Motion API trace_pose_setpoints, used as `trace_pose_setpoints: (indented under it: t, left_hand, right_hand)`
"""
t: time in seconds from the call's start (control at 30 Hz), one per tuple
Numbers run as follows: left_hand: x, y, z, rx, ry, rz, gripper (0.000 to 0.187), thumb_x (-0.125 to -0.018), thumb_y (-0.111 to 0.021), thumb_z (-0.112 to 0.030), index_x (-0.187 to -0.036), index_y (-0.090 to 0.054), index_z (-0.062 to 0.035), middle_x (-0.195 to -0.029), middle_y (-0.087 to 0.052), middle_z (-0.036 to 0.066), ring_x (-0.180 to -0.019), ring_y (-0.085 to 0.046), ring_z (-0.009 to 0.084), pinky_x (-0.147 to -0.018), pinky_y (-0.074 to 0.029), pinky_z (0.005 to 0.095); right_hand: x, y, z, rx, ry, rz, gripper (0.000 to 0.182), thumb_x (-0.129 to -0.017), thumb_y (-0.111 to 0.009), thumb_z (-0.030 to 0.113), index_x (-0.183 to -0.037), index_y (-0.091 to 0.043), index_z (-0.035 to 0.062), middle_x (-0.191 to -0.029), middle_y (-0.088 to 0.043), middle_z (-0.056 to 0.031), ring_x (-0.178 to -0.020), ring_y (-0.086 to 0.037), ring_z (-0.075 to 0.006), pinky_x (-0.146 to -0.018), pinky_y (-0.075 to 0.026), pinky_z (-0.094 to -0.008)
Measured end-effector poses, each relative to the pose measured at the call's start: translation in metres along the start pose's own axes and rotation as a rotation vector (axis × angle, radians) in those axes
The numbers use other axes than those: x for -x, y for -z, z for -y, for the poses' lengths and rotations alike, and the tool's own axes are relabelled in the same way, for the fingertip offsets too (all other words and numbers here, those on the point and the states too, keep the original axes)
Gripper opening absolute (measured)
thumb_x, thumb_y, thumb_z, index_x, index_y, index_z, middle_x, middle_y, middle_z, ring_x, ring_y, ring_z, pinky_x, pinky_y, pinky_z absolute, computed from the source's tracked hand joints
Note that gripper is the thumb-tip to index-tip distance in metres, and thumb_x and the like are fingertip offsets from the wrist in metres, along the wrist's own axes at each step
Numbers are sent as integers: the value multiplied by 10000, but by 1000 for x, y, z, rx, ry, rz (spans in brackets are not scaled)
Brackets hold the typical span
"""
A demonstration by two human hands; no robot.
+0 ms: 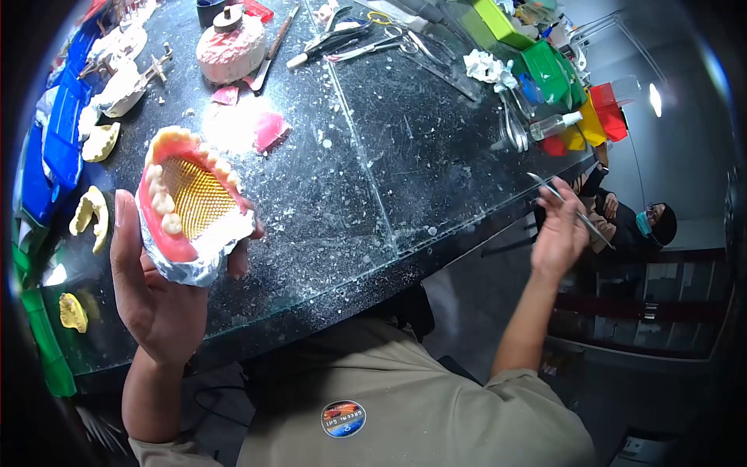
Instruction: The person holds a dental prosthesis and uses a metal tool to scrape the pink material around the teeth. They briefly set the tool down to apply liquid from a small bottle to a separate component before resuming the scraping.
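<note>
Left hand (pixel 156 288) grips a denture model (pixel 191 206) from below, fingers clamped round its crinkled foil base: pink wax gums, a horseshoe of glossy white teeth, gold mesh across the palate. It is raised over the near edge of the dark, dust-speckled glass worktable (pixel 373 179). Off that table's right edge, the right hand (pixel 559 233) pinches a thin metal instrument (pixel 572 208). Farther back lie a round pink plaster cast (pixel 231 47), yellowish arch casts (pixel 89 218) and scattered steel tools (pixel 366 43).
</note>
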State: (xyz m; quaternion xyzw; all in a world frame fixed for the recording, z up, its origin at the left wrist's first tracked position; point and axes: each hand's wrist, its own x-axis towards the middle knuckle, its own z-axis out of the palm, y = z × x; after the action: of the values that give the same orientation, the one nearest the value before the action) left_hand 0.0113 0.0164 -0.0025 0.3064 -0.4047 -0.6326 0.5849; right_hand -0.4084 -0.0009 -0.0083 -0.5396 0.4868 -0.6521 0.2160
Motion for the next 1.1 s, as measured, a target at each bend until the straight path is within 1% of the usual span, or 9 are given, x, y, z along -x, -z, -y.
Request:
trace_pose_setpoints:
  t: [0.17,0.4,0.5,0.53,0.6,0.73,0.83,0.93,1.1]
  left_hand:
    - [0,3,7,-118,-147,-16,423,-971,-188,-296,-1333,-247,-83,-1046,-510,289,-789,-565,307,-598,-461,339]
    - [-9,-16,-5,105,127,-169,592,-909,-256,-521,-1224,-371,-33,-1033,-490,124,-797,-559,247,-492,-438,259]
    - [-8,-17,-3,98,119,-192,582,-913,-265,-512,-1236,-361,-36,-1044,-482,123,-824,-555,245,-519,-448,265]
    - [-10,-11,-2,113,112,-66,578,-916,-268,-506,-1247,-352,-40,-1055,-479,120,-853,-547,243,-547,-454,268]
    - [-12,-12,-1,166,108,-83,579,-917,-268,-506,-1252,-347,-41,-1061,-477,120,-869,-542,240,-563,-454,270]
    - [-3,-4,1,-1,126,-272,582,-916,-268,-512,-1249,-348,-42,-1063,-477,122,-884,-536,238,-575,-452,276]
    - [-1,7,1,-56,168,-155,588,-912,-269,-523,-1244,-351,-44,-1058,-477,122,-877,-538,240,-565,-451,275]
    - [-3,-2,3,-8,141,-282,595,-909,-272,-527,-1238,-352,-38,-1059,-477,125,-856,-544,242,-542,-448,268]
    - [-5,-2,0,-12,118,-233,586,-911,-277,-516,-1236,-350,-34,-1048,-476,126,-847,-549,242,-509,-444,263]
  right_hand:
    - [6,-60,-28,-28,12,47,195,-891,-543,148,-918,-583,-41,-884,-613,-144,-724,-638,-222,-636,-524,-302]
    - [11,-72,-24,132,62,6,160,-857,-587,97,-905,-578,-56,-840,-620,-157,-695,-643,-221,-605,-542,-285]
    - [12,-73,-24,143,60,4,148,-846,-598,78,-900,-580,-59,-835,-621,-162,-693,-645,-222,-600,-549,-284]
    - [12,-74,-24,144,56,4,146,-843,-601,74,-898,-581,-60,-834,-621,-163,-692,-646,-223,-598,-550,-284]
    - [13,-75,-24,132,54,-1,147,-839,-607,76,-891,-584,-60,-828,-622,-163,-687,-647,-224,-592,-550,-283]
    - [14,-78,-22,144,38,-22,151,-834,-615,79,-877,-587,-63,-817,-624,-160,-676,-648,-224,-582,-550,-281]
    - [14,-79,-22,145,29,-30,155,-826,-624,77,-870,-588,-67,-808,-625,-158,-669,-648,-223,-575,-549,-279]
    - [14,-79,-21,148,22,-28,155,-823,-626,73,-871,-589,-70,-807,-627,-157,-666,-648,-220,-575,-549,-279]
    - [13,-79,-22,136,14,-34,144,-820,-628,64,-866,-592,-67,-789,-628,-152,-660,-648,-216,-574,-548,-278]
